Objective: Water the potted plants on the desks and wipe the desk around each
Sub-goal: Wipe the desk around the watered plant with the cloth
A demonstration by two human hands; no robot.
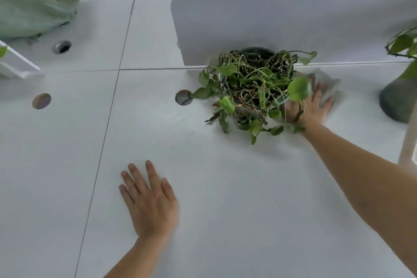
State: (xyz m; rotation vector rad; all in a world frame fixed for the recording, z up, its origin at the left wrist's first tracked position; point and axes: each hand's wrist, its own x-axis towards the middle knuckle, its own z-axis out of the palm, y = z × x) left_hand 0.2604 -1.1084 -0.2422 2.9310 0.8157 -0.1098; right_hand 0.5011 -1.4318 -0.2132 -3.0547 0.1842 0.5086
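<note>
A trailing green plant in a dark pot stands on the white desk, against a low white divider. My right hand lies flat just right of the pot, pressing a pale grey cloth onto the desk; leaves cover part of the hand. My left hand rests palm down on the desk in front, fingers spread, holding nothing. A second plant in a grey-green pot shows at the right edge.
The white divider panel rises behind the pot. Round cable holes are set in the desks. A pale green fabric heap lies at the far left. Seams separate the desk tops.
</note>
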